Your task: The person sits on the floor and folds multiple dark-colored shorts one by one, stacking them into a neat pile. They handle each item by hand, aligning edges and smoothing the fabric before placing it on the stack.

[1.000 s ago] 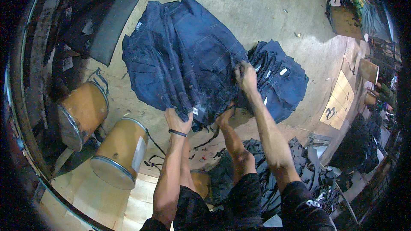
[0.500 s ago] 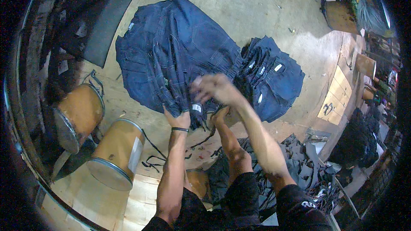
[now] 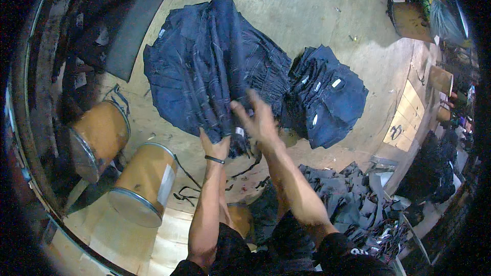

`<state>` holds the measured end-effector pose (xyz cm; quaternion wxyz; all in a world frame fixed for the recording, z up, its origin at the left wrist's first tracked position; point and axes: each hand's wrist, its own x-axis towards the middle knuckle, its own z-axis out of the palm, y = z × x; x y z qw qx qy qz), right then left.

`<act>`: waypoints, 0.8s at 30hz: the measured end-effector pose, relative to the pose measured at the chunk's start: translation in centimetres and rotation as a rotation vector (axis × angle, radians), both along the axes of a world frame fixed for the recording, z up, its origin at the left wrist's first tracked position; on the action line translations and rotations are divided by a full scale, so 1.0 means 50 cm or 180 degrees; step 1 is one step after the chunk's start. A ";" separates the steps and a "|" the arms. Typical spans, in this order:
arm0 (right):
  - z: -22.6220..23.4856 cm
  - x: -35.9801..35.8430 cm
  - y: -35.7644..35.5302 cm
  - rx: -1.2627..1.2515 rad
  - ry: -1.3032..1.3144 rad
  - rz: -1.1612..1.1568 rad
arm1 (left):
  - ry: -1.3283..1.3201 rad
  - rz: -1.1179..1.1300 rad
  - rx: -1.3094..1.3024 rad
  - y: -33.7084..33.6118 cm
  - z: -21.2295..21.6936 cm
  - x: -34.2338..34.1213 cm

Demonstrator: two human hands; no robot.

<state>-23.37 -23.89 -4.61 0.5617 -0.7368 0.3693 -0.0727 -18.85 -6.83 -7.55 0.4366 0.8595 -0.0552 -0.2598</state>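
Observation:
A pile of navy denim garments (image 3: 179, 71) with gathered elastic waists lies in front of me, its middle bunched into long folds. At the near end of these folds, my left hand (image 3: 216, 145), with a dark band at the wrist, is closed on the cloth. Just to its right, my right hand (image 3: 262, 122) is open with fingers spread, over or against the near edge of the folds; whether it touches them I cannot tell. A small white label (image 3: 239, 131) shows between the hands. A second stack of navy garments (image 3: 335, 97) with white tags adjoins the pile on the right.
Two brown drums (image 3: 146, 179) with metal rims lie at the left, beside a dark grey strip (image 3: 128, 41). Grey fabric scraps (image 3: 353, 194) are heaped at my right. Black cords (image 3: 186, 194) trail over the floor. A pale wooden panel (image 3: 404, 115) lies farther right.
The flat upper garment with a visible pocket has been folded over toward the left. My right hand has come slightly nearer to me, fingers spread; my left hand keeps its grip.

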 end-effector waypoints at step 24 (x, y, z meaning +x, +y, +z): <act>0.231 -0.363 -0.186 0.2480 0.0703 -0.1710 | -0.0984 -0.3091 -0.1127 -0.298 0.188 -0.138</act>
